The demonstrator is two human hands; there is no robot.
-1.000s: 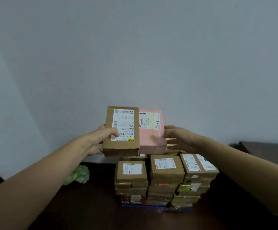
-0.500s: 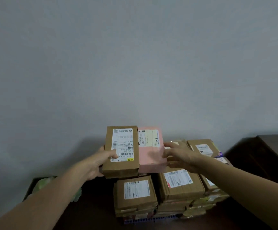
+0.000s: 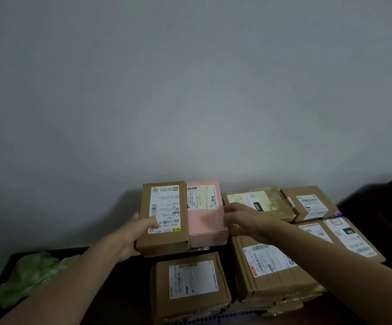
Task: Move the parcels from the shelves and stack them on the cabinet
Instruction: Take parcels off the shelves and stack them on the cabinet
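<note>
Left hand grips the brown box: thumb clamped over its label, the other fingers wrapped round the left side and underneath. The brown box sits flush against the left side of the pink box, label up. Right hand holds the pink box at its right side, thumb at the top edge, fingers curled along the wall.

We can't tell whether the pair is already resting on the parcels below or is just above them.

Just in front of the pink box and lower: a brown parcel with a white label. Front-right of the pink box: a bigger parcel, partly under our right forearm. Right of the pink box: a parcel with a yellowish label, then two more further right.

All of these sit on the dark cabinet. Well left of the pink box, something crumpled and green lies on the cabinet. Grey wall behind the pink box.
</note>
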